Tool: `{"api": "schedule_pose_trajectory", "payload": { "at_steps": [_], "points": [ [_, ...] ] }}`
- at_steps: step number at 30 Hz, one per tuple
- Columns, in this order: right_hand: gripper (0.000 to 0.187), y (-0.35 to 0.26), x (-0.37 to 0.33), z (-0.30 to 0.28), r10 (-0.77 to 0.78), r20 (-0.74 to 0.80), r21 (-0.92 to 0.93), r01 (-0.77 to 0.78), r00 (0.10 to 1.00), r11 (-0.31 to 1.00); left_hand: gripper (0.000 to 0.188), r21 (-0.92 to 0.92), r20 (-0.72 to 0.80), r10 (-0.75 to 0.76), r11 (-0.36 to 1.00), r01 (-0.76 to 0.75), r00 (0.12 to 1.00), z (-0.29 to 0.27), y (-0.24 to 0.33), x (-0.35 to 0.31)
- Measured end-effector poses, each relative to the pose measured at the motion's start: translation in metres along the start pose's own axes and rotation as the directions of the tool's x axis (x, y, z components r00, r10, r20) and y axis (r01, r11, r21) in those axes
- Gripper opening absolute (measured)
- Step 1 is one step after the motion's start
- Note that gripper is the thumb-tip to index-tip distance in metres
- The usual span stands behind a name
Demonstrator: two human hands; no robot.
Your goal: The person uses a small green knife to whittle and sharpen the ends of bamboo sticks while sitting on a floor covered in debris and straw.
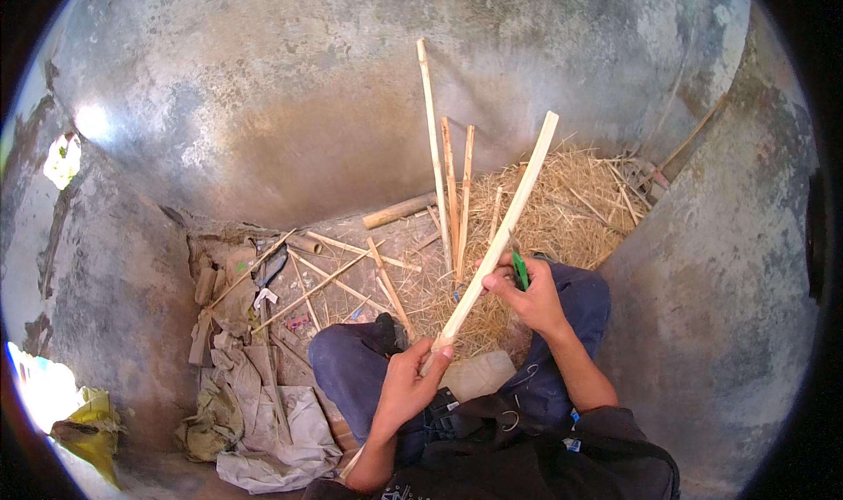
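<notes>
Landmark: straw heap (597,193). Pale wooden strip (510,201) is in both hands, on the near-left side of the heap; it tilts up and to the right, upper end seen across the heap's left part. Left hand (411,379) grasps the strip's lower end, near-left of the heap, thumb along the wood. Right hand (533,300) is just on the near side of the heap, thumb and fingers around the strip partway up, also holding a green-handled tool (521,272) against it. Looks like a knife, but the fingers hide most of it, so not certain.

Left of the heap: tall thin pole (430,114), upright with a slight lean, with two shorter brown sticks beside it. Behind those, a thick bamboo length (398,211) lies on the floor. Loose sticks (314,291) lie crossed well left of the heap; grey sheet (285,452) is farther left and nearer the person. Concrete wall (307,87) rises behind the heap.
</notes>
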State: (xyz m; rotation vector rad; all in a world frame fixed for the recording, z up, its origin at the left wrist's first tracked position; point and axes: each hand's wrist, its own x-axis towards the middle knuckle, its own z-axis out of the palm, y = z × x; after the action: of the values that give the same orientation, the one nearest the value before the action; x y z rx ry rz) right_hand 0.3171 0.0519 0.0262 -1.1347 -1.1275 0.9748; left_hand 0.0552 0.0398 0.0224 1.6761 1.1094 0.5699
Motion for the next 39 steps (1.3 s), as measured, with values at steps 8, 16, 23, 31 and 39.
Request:
{"api": "schedule_pose_trajectory", "payload": {
  "at_steps": [8,16,23,31,39],
  "points": [
    [0.021,-0.007,-0.006,0.002,-0.137,-0.037,-0.232,0.125,0.990,0.965,0.025,-0.066,-0.128,0.053,0.996,-0.062,0.990,0.008,0.002,0.012],
    [0.026,0.006,-0.030,0.012,-0.372,0.185,-0.607,0.403,0.910,0.685,0.023,-0.057,-0.199,0.051,0.996,-0.063,0.979,0.007,0.017,0.012],
    [0.027,0.010,-0.034,0.023,-0.460,0.246,-0.657,0.496,0.853,0.568,0.020,-0.065,-0.224,0.141,0.985,-0.159,0.964,0.016,0.021,0.013],
    [0.027,0.008,-0.022,0.014,-0.506,0.222,-0.700,0.498,0.833,0.512,0.029,-0.011,-0.283,0.126,0.991,-0.135,0.951,0.018,0.021,0.014],
    [0.042,0.022,0.060,-0.121,-0.502,-0.319,-0.805,0.050,0.804,0.591,0.033,0.060,-0.107,-0.035,0.997,0.041,0.994,0.008,-0.008,-0.037]
  ]
}}
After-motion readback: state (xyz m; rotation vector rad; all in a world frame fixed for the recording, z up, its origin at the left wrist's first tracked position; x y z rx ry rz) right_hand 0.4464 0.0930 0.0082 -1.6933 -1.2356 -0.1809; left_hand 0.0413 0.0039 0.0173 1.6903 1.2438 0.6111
